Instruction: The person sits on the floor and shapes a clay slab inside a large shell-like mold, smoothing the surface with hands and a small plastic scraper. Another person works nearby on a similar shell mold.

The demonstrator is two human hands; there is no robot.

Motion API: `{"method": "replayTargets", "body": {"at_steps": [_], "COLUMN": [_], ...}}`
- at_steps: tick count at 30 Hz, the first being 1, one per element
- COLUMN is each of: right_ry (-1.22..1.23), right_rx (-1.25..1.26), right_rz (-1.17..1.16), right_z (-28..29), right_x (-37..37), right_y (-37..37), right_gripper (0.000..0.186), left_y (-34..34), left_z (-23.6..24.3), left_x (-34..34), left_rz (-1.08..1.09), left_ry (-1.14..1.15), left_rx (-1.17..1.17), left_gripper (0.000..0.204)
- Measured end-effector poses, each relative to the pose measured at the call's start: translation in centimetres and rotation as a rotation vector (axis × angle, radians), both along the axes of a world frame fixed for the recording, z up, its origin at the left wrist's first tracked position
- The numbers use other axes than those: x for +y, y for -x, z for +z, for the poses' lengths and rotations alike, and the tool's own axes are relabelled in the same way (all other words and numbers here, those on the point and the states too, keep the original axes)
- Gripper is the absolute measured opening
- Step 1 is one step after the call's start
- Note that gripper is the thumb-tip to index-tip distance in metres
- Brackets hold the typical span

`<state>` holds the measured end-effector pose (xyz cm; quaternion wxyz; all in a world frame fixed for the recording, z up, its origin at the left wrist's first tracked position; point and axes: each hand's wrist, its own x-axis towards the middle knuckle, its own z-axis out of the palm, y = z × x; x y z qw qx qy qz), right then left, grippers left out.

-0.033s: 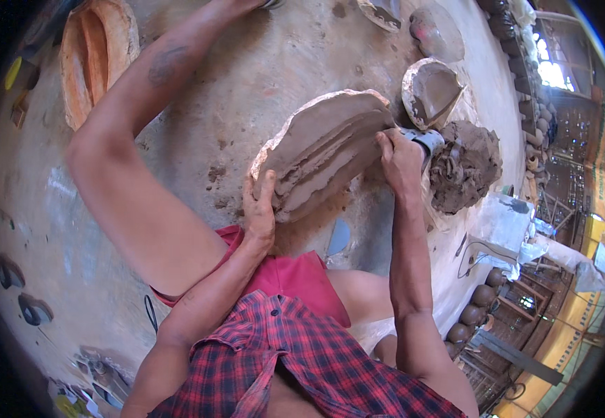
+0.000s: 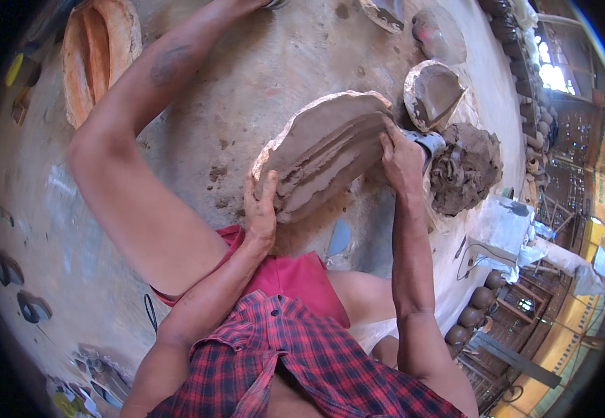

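A wide half-oval mould with a pale, rough rim rests tilted on the floor before me, lined with wet brown clay that has long ridges running across it. My left hand grips its left end, fingers over the edge and against the clay. At the opposite end my right hand holds the rim, with thumb and forefinger pressed on the clay there. The other right fingers are partly hidden. A lump of wet clay sits just right of that hand.
A smaller clay-lined mould lies beyond the lump, with a rounded grey form farther off. An orange-brown hollow mould lies at far left, past my bent leg. Round dark pots stand along the right side near a pale box.
My right forefinger and thumb have shifted slightly up along the right end of the clay. The left hand and the mould stay in place.
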<state>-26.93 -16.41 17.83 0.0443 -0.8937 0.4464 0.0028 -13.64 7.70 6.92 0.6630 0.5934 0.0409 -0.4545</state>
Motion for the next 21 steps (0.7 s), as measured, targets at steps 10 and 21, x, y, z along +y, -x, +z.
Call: {"method": "replayTargets", "body": {"at_steps": [10,21], "right_ry": [-0.016,-0.089], "right_rx": [0.333,0.409], "right_rz": [-0.093,0.035], "right_z": [-2.1,-2.9], "right_x": [-0.4,9.3], "right_y": [-6.4,-11.1], "right_gripper": [0.029,0.019], "left_y": [0.4,0.0], "left_z": [-0.3,0.0], "left_x": [0.1,-0.1], "left_rz": [-0.016,0.046], "left_ry": [-0.090,0.071], "left_rx": [-0.066,-0.015], "left_gripper": [0.075,0.062]}}
